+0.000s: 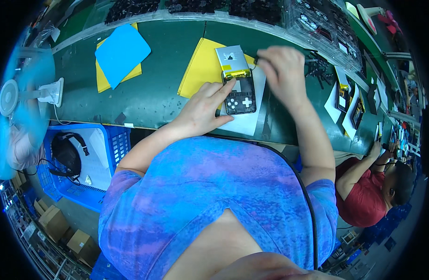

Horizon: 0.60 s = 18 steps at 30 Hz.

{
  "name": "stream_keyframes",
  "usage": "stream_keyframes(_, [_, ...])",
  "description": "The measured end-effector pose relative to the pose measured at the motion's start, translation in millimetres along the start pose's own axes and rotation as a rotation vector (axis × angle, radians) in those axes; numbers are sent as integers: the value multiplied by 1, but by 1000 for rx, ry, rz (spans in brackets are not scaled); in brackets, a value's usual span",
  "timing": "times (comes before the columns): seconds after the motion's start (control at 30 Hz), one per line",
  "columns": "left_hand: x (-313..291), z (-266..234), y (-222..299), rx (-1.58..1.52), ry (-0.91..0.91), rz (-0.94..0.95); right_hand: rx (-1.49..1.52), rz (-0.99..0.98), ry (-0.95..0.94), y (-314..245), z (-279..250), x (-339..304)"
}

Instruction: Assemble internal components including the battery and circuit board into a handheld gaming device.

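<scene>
A loose shirt [210,182] in soft, mottled blue and purple fills the foreground, with a smooth, round black cable [310,219] curving down its right side. Past it, on a flat, glossy green bench [168,70], lies a rectangular handheld device [241,100] in black plastic, with pale round buttons and a cross-shaped pad. It rests over a smooth white sheet [252,126], and at its far end a thin silvery slab [231,58] with a strip of shiny yellow tape [237,73] lies partly over a matte yellow sheet [196,60]. The left hand [205,108] is half open, thumb and index finger spread apart; the index fingertip rests on the device and the thumb lies by its near left corner, without closing around it. The right hand [284,70] is blurred, its fingers bent beside the slab; a small dark bit [256,60] shows at the fingertips, but whether it is gripped cannot be told. To the left, a crisp-cornered blue sheet [123,53] overlaps another yellow one. Below the bench edge sits a slotted blue plastic basket [109,133] with a soft black bag [67,156]; spiky dark parts [317,70] lie heaped at right.
</scene>
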<state>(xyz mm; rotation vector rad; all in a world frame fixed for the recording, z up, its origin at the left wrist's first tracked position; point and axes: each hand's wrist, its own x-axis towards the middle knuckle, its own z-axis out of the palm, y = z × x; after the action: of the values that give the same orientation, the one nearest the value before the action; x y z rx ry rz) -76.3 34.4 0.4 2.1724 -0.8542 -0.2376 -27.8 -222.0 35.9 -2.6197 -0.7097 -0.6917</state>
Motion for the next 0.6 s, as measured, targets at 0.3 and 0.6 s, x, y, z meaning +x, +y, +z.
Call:
stream_keyframes(0.3, [1,5,2,61,22,34,-122,428,-260,99,79,98])
stream_keyframes(0.6, [0,6,0,15,50,17,583,637,-33,78,38,60])
